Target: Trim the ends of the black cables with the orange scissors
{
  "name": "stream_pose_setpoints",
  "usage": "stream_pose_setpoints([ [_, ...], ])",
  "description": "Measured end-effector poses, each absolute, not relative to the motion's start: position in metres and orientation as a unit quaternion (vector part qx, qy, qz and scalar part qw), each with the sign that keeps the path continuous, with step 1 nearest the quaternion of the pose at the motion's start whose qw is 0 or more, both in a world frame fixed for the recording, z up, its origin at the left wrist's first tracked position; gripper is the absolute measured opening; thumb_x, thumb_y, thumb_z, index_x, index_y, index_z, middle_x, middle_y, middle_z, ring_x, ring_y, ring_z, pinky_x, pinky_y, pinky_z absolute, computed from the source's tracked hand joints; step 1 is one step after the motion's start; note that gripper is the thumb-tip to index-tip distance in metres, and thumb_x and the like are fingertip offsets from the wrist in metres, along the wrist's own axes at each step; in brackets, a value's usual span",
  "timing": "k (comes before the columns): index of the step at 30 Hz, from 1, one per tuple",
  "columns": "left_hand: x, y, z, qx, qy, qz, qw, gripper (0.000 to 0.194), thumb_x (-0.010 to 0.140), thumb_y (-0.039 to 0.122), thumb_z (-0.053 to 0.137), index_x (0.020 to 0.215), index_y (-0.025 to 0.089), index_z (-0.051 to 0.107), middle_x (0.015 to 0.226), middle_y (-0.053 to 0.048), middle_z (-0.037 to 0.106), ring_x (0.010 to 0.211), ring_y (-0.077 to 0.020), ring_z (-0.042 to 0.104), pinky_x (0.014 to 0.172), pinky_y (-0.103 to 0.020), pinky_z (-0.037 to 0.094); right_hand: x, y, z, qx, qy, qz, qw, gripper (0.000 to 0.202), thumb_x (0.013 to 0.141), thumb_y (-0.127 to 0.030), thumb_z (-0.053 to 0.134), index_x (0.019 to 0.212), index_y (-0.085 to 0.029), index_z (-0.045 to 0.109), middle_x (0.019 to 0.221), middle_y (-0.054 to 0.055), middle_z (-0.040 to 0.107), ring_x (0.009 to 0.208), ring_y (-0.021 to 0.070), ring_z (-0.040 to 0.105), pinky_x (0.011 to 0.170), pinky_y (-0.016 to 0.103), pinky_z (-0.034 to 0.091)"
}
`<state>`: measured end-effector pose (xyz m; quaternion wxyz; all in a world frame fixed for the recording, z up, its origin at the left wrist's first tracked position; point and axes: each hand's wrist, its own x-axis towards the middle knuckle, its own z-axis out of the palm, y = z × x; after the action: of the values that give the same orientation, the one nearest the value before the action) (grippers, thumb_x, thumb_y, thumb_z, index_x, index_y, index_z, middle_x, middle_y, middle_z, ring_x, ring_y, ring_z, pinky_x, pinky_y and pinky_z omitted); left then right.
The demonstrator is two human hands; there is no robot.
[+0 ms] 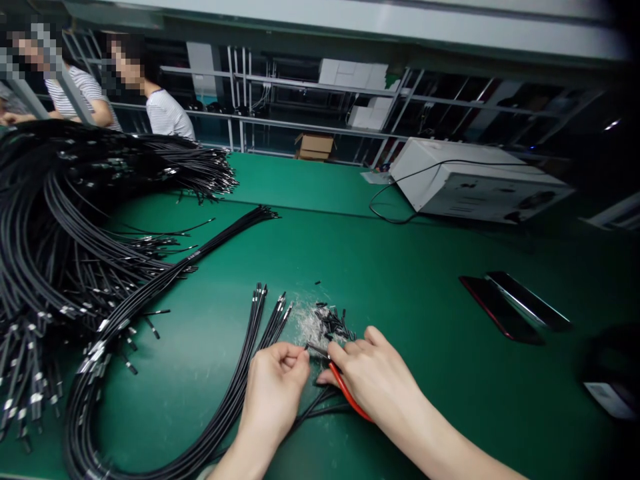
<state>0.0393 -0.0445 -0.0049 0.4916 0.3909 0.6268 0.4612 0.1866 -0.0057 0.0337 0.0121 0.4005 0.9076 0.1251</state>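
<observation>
My right hand [367,373] is wrapped round a red-handled cutting tool [347,393], whose metal jaws point left toward my left fingertips. Thumb and forefinger of my left hand [280,383] pinch the dark end of a thin black cable, close to the jaws. Just beyond both hands lies a pile of short black pieces [333,321] beside clear, thread-like scraps [309,320]. Left of my left hand, a looped bundle of black cables [235,393] ends in upright tips with pale bands. More black cable runs beneath my hands.
A large heap of black cables [65,200] covers the left of the green table [410,280]. Two phones [500,310] lie at the right. A white metal box [480,183] with a black cord stands behind. Two people in striped shirts are at the back left, before shelving.
</observation>
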Motion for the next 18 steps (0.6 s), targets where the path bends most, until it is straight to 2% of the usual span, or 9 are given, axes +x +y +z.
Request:
stream_pose_setpoints([
  [5, 0.038, -0.043, -0.008, 0.369, 0.602, 0.471, 0.529, 0.026, 0.072, 0.036, 0.059, 0.071, 0.011, 0.065, 0.057, -0.001, 0.057, 0.046, -0.0096, 0.046, 0.047, -0.020, 0.038, 0.189, -0.005, 0.032, 0.405, 0.906, 0.117, 0.018, 0.028, 0.073, -0.045, 0.066, 0.071, -0.019, 0.055, 0.054, -0.001, 0.061, 0.053, 0.0170, 0.057, 0.064, 0.030, 0.024],
  [12, 0.040, -0.044, -0.011, 0.378, 0.601, 0.464, 0.529, 0.026, 0.074, 0.036, 0.058, 0.072, 0.011, 0.064, 0.057, -0.001, 0.056, 0.048, -0.0096, 0.045, 0.046, -0.020, 0.036, 0.191, -0.007, 0.032, 0.409, 0.907, 0.105, 0.009, 0.021, 0.080, -0.038, 0.062, 0.072, -0.020, 0.055, 0.056, -0.001, 0.061, 0.054, 0.0164, 0.057, 0.064, 0.030, 0.023],
  [18, 0.040, -0.044, -0.012, 0.383, 0.610, 0.453, 0.526, 0.026, 0.072, 0.035, 0.059, 0.074, 0.010, 0.065, 0.056, 0.001, 0.054, 0.046, -0.0086, 0.041, 0.044, -0.020, 0.031, 0.200, -0.001, 0.030, 0.411, 0.907, 0.091, 0.016, 0.027, 0.080, -0.044, 0.059, 0.070, -0.019, 0.055, 0.056, 0.000, 0.061, 0.055, 0.0176, 0.058, 0.064, 0.030, 0.023],
])
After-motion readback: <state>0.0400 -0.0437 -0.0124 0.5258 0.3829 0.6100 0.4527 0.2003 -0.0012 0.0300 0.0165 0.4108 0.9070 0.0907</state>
